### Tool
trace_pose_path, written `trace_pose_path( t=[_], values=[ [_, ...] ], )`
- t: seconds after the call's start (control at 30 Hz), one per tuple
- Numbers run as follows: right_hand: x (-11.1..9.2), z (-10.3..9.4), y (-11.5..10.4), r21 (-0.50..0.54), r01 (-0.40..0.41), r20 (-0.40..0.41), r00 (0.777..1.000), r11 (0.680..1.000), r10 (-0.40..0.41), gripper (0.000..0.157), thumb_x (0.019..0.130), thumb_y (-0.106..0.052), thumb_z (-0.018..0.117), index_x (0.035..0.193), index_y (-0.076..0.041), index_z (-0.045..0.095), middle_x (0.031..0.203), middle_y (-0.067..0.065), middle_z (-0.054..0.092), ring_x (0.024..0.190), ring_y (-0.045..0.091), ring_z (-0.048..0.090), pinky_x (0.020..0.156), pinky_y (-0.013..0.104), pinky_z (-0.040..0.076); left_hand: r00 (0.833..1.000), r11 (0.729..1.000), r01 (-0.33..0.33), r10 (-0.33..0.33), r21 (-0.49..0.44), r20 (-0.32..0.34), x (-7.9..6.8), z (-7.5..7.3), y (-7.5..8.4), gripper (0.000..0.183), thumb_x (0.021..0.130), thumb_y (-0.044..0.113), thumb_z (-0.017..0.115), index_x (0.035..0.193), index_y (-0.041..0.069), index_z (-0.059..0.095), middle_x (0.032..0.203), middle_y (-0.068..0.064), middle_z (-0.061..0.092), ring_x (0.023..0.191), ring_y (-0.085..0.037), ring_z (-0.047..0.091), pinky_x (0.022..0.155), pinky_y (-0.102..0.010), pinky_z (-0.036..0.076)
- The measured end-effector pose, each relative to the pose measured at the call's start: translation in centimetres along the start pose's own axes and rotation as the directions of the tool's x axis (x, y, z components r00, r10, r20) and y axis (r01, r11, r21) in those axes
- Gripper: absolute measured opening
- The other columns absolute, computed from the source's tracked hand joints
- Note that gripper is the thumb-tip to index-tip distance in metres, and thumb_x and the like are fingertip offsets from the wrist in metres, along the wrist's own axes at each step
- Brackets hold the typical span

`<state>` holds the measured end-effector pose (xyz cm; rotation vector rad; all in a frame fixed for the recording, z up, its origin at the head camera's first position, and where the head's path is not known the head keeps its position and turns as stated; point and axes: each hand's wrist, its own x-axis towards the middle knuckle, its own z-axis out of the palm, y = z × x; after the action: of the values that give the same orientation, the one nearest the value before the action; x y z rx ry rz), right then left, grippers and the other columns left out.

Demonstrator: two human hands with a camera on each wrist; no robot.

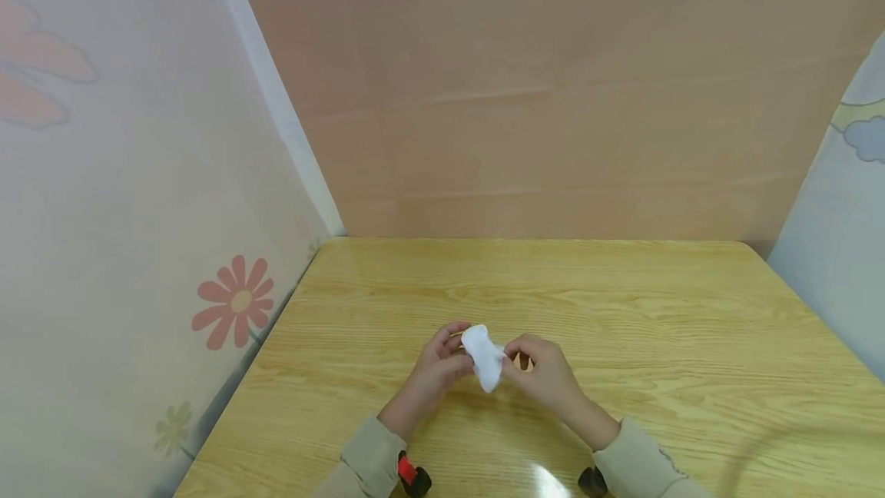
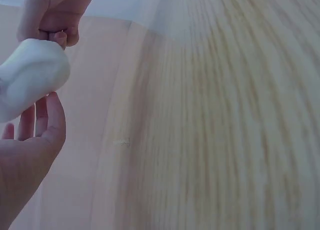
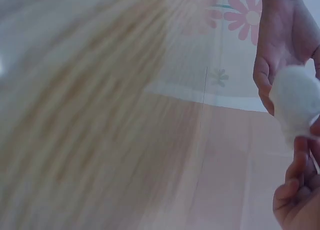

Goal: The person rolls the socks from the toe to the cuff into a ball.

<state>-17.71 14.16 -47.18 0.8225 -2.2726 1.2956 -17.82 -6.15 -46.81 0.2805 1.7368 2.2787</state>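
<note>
A small, soft white cloth piece, shaped rather like a little sock [image 1: 482,353], is held above the table between both hands. My left hand [image 1: 435,373] grips its left side, thumb near the lower edge and fingers behind. At its right edge, my right hand [image 1: 546,375] pinches the fabric between thumb and forefinger. From the left wrist, the white cloth [image 2: 37,74] shows a rounded, bulging end with a fold. In the right wrist view, the cloth [image 3: 296,97] covers part of the left hand's fingers. Its exact kind cannot be made out.
The wood-grain table [image 1: 622,313] extends beneath and around the hands. A brown sheet [image 1: 553,98] hangs behind it. Pale walls with printed flowers [image 1: 240,301] flank the table. Dark straps [image 1: 413,476] sit at the wrists.
</note>
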Motion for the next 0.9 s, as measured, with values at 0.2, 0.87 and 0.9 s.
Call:
trace_pose_path(
  t=[0.2,0.87,0.9],
  values=[
    [0.1,-0.1,-0.5,0.039,0.091,0.062,0.994,0.995,-0.093,0.019,0.081,-0.001,0.07,0.085,-0.018,0.064,0.078,-0.013,0.055,0.065,0.003,0.043,0.054,0.021,0.038,0.998,0.995,-0.013,0.007,0.099,0.065,-0.2,0.0,-0.1,0.046,0.085,-0.004,0.059,0.129,-0.006,0.047,0.115,-0.002,0.061,0.101,-0.014,0.056,0.086,-0.028,0.047],
    [0.8,-1.7,-0.8,0.258,-0.373,0.364,0.892,0.891,0.268,0.022,0.098,-0.016,0.056,0.102,0.004,0.064,0.096,0.01,0.065,0.081,0.012,0.056,0.071,0.029,0.049,0.974,0.998,0.049,-0.058,0.049,0.218,0.2,-0.5,0.2,0.038,0.079,-0.003,0.054,0.115,0.006,0.044,0.101,0.006,0.063,0.092,-0.01,0.057,0.085,-0.028,0.044],
    [0.8,-1.8,-0.7,0.267,-0.394,0.385,0.88,0.879,0.278,0.023,0.098,-0.017,0.056,0.103,0.005,0.064,0.097,0.011,0.066,0.083,0.013,0.057,0.074,0.031,0.05,0.981,0.997,0.064,-0.072,0.049,0.18,0.3,-0.4,0.2,0.037,0.079,-0.003,0.054,0.114,0.008,0.044,0.101,0.005,0.062,0.092,-0.011,0.058,0.084,-0.029,0.044]
  ],
)
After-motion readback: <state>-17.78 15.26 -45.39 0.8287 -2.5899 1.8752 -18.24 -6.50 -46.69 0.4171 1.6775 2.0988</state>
